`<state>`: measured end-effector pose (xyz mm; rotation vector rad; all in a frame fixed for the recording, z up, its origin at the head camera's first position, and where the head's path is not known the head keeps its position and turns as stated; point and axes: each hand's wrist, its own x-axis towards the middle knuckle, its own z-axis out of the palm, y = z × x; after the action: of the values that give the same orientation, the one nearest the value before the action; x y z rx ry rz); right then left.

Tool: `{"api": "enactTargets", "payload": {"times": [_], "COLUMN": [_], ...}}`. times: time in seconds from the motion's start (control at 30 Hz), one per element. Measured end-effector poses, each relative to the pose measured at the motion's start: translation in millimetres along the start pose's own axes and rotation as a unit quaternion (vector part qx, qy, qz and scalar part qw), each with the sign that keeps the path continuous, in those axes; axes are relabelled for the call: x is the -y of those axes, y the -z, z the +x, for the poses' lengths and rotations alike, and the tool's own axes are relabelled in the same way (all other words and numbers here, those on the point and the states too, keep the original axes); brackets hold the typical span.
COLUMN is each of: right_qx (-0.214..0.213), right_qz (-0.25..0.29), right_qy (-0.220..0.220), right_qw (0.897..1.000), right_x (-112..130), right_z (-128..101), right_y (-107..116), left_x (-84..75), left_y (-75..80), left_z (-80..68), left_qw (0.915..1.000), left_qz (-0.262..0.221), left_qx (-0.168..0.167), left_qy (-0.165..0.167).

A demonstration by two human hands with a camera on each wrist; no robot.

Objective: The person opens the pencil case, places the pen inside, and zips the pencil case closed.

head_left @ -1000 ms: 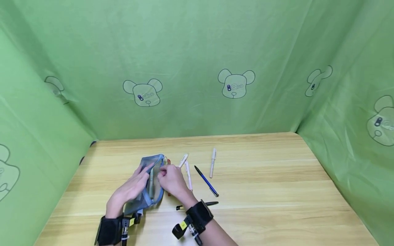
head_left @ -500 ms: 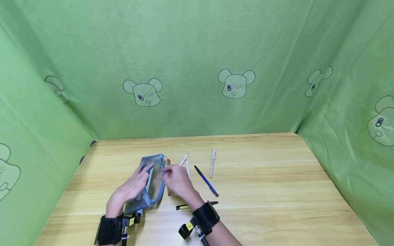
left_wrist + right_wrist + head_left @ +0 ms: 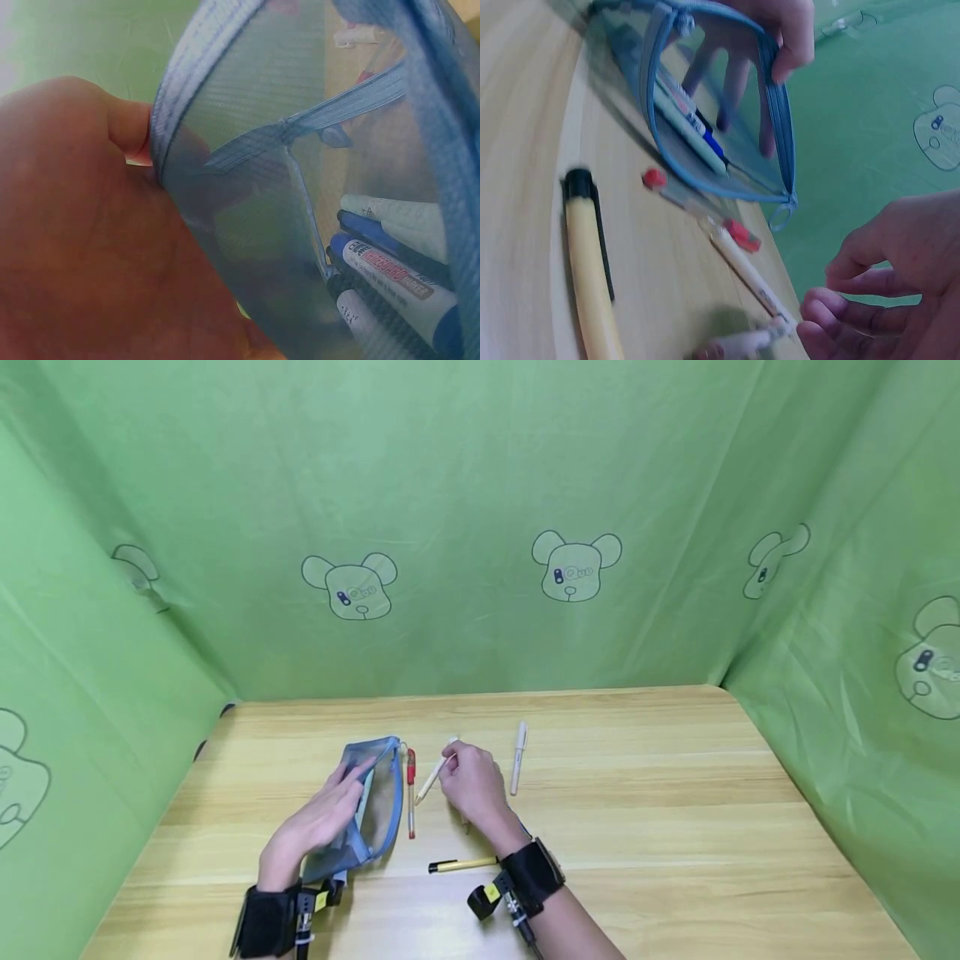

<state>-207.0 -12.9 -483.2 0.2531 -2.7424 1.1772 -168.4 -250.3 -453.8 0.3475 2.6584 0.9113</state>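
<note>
A blue mesh pencil case lies unzipped at the left, its opening toward the right. My left hand holds its upper rim, the thumb over the edge and the fingers showing through the mesh. Inside are a whiteboard marker and several other pens. My right hand is over the white pens, fingers bent; in the right wrist view its fingertips are right by the end of one white pen. Another white pen lies close by. A red-capped pen lies beside the case opening.
A yellow pen with a black end lies toward the front, partly covered by the right wrist. Farther right is a single white pen. The blue pen is mostly hidden behind the right arm. Green cloth surrounds the wooden table.
My right hand has withdrawn from the case opening and moved right to the white pens, uncovering the red-capped pen. The left hand and the case have stayed put.
</note>
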Motion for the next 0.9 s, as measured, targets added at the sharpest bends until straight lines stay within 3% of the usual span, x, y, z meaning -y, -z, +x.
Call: {"api": "enactTargets", "payload": {"times": [0.17, 0.43, 0.67, 0.9], "right_qx": [-0.015, -0.049, -0.033, -0.013], "right_qz": [-0.022, -0.059, -0.115, -0.125], "right_qy": [-0.033, -0.078, -0.118, -0.143], "right_qw": [0.999, 0.994, 0.986, 0.982], "right_x": [-11, -34, -57, -66], "right_z": [3, 14, 18, 18], "right_y": [8, 24, 33, 34], "left_x": [2.3, 1.9, 2.5, 3.5], "left_y": [-0.8, -0.9, -1.4, -1.5], "left_z": [0.3, 0.6, 0.3, -0.5], "left_qw": [0.9998, 0.9999, 0.9999, 0.9999], "left_qz": [0.013, 0.007, 0.006, 0.004], "left_qx": [-0.008, -0.008, -0.008, -0.010], "left_qy": [-0.014, -0.001, -0.003, -0.005]}}
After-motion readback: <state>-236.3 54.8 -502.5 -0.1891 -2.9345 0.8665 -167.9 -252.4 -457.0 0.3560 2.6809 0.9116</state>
